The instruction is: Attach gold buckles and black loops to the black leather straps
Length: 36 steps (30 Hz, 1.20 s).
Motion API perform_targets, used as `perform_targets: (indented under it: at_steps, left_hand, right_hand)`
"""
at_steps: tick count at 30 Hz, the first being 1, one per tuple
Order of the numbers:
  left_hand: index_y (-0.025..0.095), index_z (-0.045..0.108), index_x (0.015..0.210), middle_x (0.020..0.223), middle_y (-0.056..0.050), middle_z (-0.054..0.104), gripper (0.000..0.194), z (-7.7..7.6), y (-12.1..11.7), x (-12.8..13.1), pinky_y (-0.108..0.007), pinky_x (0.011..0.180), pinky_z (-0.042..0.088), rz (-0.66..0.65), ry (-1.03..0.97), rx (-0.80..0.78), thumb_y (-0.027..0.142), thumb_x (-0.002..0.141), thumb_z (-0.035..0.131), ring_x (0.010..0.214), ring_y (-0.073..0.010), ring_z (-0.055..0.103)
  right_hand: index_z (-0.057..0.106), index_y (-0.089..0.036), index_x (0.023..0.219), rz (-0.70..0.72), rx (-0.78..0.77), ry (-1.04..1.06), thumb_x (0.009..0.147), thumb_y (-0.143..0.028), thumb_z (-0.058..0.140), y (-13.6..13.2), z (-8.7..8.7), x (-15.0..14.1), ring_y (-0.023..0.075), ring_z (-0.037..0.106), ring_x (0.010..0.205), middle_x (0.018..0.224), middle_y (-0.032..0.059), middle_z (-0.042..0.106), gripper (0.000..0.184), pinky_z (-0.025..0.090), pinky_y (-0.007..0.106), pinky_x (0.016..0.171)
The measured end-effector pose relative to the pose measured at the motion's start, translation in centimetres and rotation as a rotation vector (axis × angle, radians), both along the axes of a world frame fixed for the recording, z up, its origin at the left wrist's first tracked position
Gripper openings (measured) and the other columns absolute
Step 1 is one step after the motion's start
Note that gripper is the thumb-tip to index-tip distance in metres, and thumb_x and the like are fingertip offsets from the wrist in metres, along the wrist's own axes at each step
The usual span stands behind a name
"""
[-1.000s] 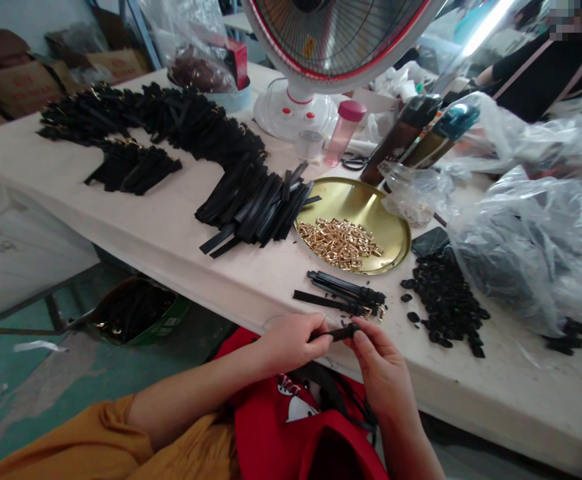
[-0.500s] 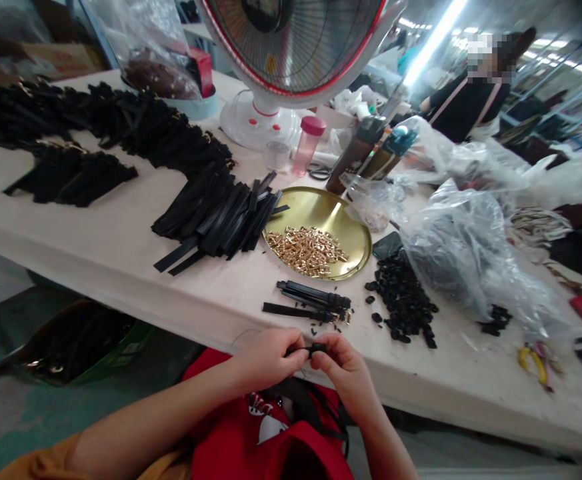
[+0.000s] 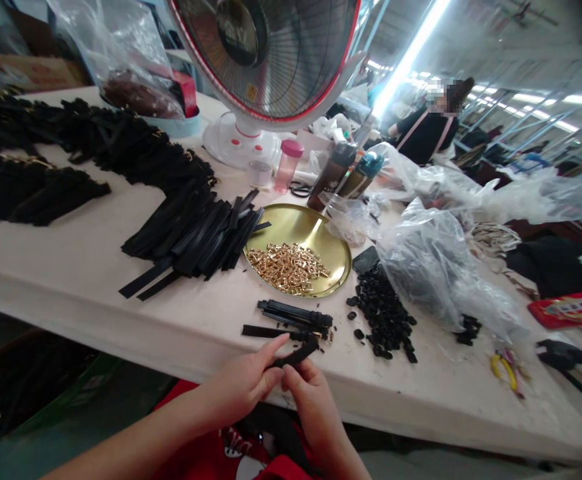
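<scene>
At the table's front edge, both hands are closed on a short black strap (image 3: 301, 352) that bends up between them. My left hand (image 3: 241, 383) pinches it from the left, index finger stretched along it. My right hand (image 3: 315, 403) has thumb and fingers on its lower side, close to the left fingertips. Just beyond the hands lie several finished-looking black straps (image 3: 295, 316) with gold metal ends, and a single flat strap (image 3: 265, 331). Behind them a gold tray (image 3: 333, 257) holds a heap of small gold metal fittings (image 3: 291, 268).
Small black pieces (image 3: 385, 310) lie in a heap right of the tray, beside a clear plastic bag (image 3: 421, 253). Piled black straps (image 3: 191, 233) spread to the left. A fan heater (image 3: 243, 133) and bottles (image 3: 331, 177) stand behind. Yellow-handled pliers (image 3: 505, 373) lie at right.
My hands have turned the strap, and more of it now shows above the fingers. My left index finger has stretched out. The view has shifted, so the table appears further left and lower.
</scene>
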<state>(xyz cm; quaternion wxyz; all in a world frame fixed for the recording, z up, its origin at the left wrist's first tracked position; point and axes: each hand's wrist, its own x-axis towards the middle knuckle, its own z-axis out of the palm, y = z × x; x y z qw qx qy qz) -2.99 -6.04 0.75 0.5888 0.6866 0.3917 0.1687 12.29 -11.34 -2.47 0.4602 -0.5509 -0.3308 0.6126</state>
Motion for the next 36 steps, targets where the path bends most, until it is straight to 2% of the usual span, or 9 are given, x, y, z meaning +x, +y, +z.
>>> perform_targets:
  at_steps: [3,6,9,12,15,20,24,27,36]
  left_hand:
    - [0.018,0.055,0.101,0.091,-0.004,0.062,0.032,-0.1,1.0,-0.2,-0.023,0.074,0.04,0.021,-0.055,-0.046,0.041,0.084,0.042,0.085,-0.016,0.055]
    - [0.017,0.049,0.081,0.055,0.005,0.047,0.028,-0.7,1.9,0.1,-0.018,0.047,0.034,0.112,-0.064,-0.21,0.043,0.084,0.038,0.049,-0.0089,0.043]
    - [0.017,0.044,0.08,0.055,0.006,0.047,0.026,-1.4,2.4,0.8,-0.017,0.043,0.033,0.163,-0.137,-0.309,0.042,0.083,0.038,0.043,-0.007,0.041]
    - [0.016,0.044,0.078,0.064,0.003,0.053,0.025,-1.6,2.6,1.1,-0.018,0.047,0.037,0.186,-0.166,-0.303,0.041,0.083,0.039,0.047,-0.0067,0.045]
    - [0.016,0.044,0.075,0.062,0.003,0.051,0.026,-1.5,2.8,0.8,-0.018,0.047,0.037,0.19,-0.138,-0.292,0.04,0.082,0.04,0.048,-0.0067,0.044]
    - [0.016,0.043,0.079,0.065,0.003,0.05,0.025,-0.9,3.3,0.9,-0.018,0.045,0.035,0.256,-0.186,-0.26,0.04,0.082,0.039,0.045,-0.0056,0.042]
    - [0.015,0.049,0.092,0.064,0.004,0.048,0.027,0.5,3.7,1.8,-0.018,0.046,0.034,0.305,-0.2,-0.176,0.038,0.08,0.046,0.048,-0.0061,0.04]
    - [0.013,0.054,0.093,0.071,0.001,0.055,0.029,1.2,3.4,2.2,-0.019,0.055,0.037,0.32,-0.207,-0.065,0.037,0.076,0.053,0.06,-0.009,0.047]
    - [0.013,0.056,0.08,0.072,0.001,0.058,0.016,0.6,0.4,1.1,-0.02,0.061,0.038,0.369,-0.174,0.053,0.026,0.077,0.047,0.067,-0.0113,0.051]
  right_hand:
    - [0.065,-0.017,0.081,0.03,0.116,-0.263,0.074,-0.04,0.058,2.4,1.4,2.8,0.0121,0.047,0.058,0.06,-0.0014,0.054,0.025,0.039,0.025,0.057]
    - [0.062,-0.017,0.093,-0.13,0.273,-0.672,0.079,-0.042,0.05,7.7,2.0,7.2,0.0145,0.051,0.062,0.067,0.0012,0.057,0.031,0.041,0.027,0.061]
    - [0.062,-0.015,0.09,-0.091,0.353,-1.135,0.077,-0.035,0.049,14.1,1.1,10.6,0.0174,0.053,0.067,0.085,0.0085,0.059,0.028,0.042,0.032,0.068]
    - [0.064,-0.015,0.083,-0.06,0.351,-1.205,0.07,-0.028,0.056,19.0,-0.4,12.2,0.0209,0.054,0.073,0.084,0.01,0.057,0.02,0.039,0.034,0.071]
    - [0.059,-0.018,0.064,-0.022,0.346,-1.219,0.064,-0.023,0.06,20.8,-1.2,12.7,0.0205,0.052,0.07,0.07,0.0057,0.055,0.006,0.037,0.033,0.068]
    - [0.054,-0.02,0.066,-0.004,0.38,-1.111,0.071,-0.032,0.057,17.2,0.9,11.1,0.0171,0.049,0.065,0.066,0.0014,0.054,0.014,0.038,0.031,0.063]
    - [0.055,-0.02,0.075,0.021,0.213,-0.378,0.07,-0.04,0.062,11.3,3.8,6.1,0.0124,0.05,0.056,0.061,-0.0026,0.055,0.022,0.042,0.028,0.058]
    - [0.056,-0.02,0.077,-0.076,0.135,-0.069,0.066,-0.037,0.068,7.6,4.5,2.1,0.0101,0.052,0.057,0.07,-0.002,0.059,0.024,0.044,0.025,0.058]
    - [0.057,-0.02,0.082,-0.146,0.211,-0.15,0.072,-0.033,0.062,3.9,2.3,-1.7,0.0084,0.048,0.057,0.069,-0.003,0.056,0.018,0.041,0.022,0.055]
